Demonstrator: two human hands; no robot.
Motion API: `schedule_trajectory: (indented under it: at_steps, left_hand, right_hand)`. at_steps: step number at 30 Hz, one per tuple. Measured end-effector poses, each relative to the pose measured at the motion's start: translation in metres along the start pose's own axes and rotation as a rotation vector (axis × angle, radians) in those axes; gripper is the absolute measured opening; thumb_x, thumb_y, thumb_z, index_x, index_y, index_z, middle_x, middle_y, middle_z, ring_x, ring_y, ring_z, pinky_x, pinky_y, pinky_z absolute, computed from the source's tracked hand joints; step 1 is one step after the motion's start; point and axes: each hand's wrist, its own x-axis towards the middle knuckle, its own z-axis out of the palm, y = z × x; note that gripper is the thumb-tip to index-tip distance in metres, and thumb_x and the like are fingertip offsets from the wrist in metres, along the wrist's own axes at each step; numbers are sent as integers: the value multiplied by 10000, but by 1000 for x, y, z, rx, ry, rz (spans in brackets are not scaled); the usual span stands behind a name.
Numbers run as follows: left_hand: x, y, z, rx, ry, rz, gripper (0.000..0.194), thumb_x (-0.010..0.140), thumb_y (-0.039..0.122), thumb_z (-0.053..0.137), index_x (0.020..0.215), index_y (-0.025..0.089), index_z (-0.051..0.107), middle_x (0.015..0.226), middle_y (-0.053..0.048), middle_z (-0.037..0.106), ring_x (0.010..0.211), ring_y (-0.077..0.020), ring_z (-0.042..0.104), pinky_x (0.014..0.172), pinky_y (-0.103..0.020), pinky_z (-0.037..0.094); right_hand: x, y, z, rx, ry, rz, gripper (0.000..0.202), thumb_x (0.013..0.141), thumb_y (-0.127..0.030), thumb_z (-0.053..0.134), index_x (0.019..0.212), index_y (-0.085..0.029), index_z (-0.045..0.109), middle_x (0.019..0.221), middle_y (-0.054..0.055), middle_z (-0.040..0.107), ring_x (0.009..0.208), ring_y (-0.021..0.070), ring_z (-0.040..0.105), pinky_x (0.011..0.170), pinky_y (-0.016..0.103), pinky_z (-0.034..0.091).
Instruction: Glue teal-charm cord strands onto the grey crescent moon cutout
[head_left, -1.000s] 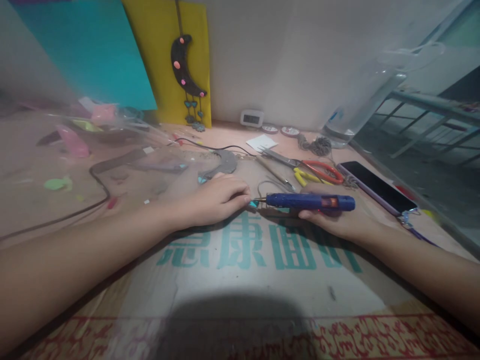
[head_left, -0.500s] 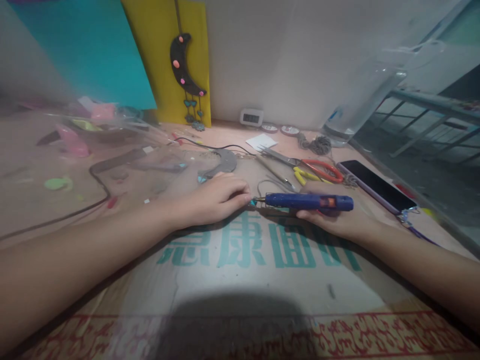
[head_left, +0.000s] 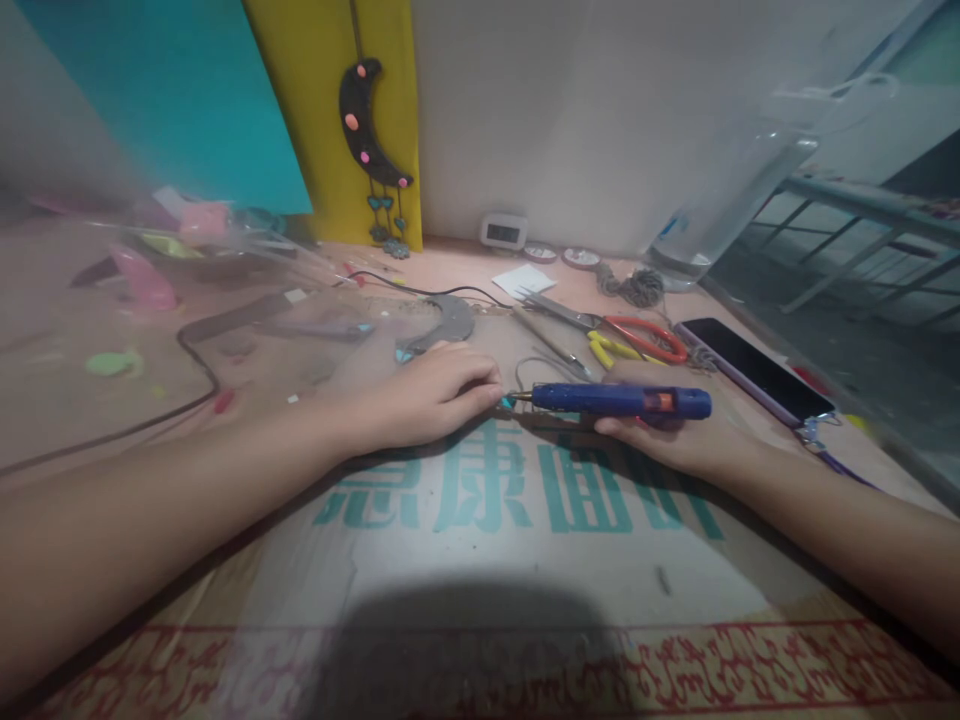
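My right hand (head_left: 656, 425) is closed around a blue hot glue gun (head_left: 600, 400), whose metal nozzle points left. Just off the nozzle tip, a small teal piece (head_left: 508, 401) is pinched between the thumb and fingers of my left hand (head_left: 450, 395). Most of that piece is hidden by the fingertips, so its shape is unclear. Behind my left hand lies a grey crescent (head_left: 456, 320) with a bit of teal by its lower end. A thin grey cord (head_left: 525, 366) curls on the board beyond the nozzle.
Scissors with orange handles (head_left: 645, 338), yellow-handled pliers (head_left: 611, 350), a pen-like tool (head_left: 547, 338) and a phone (head_left: 754, 370) lie behind and right. A clear plastic jug (head_left: 731, 210) stands at the back right. A decorated dark crescent (head_left: 364, 125) hangs against yellow card. A black cable (head_left: 202, 345) crosses the left side.
The glue gun has shifted very slightly right, its nozzle a little farther from my left fingertips. My left hand keeps its pinch, almost unmoved.
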Motion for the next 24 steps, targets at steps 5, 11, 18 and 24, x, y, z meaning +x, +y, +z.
schedule_trajectory:
  at_steps: [5,11,18,24]
  left_hand:
    - [0,0,0,0,-4,3,338,1021,372,373,855,179,595,891,-61,653,867,-213,555,867,-380,400]
    - [0,1,-1,-4,1,5,312,1014,362,387,860,182,590,899,-63,654,872,-214,559,866,-375,409]
    - [0,-1,0,-14,10,-5,338,1020,387,380,847,187,590,870,-52,637,861,-212,550,851,-368,407]
    - [0,-2,-1,-22,7,-17,332,1015,377,383,839,184,588,866,-51,630,868,-215,548,852,-368,406]
  right_hand:
    - [1,0,0,3,3,-12,509,909,-690,555,685,-235,510,618,-10,524,565,149,508,538,294,396]
    - [1,-2,-1,-2,-6,9,511,903,-699,548,689,-235,531,614,-4,534,570,156,514,553,301,411]
    - [0,0,0,-4,7,-15,483,900,-676,577,704,-236,552,625,-2,561,566,151,520,546,294,409]
    - [-1,2,1,-14,26,-66,412,916,-595,613,726,-231,584,622,-9,574,555,142,529,533,285,391]
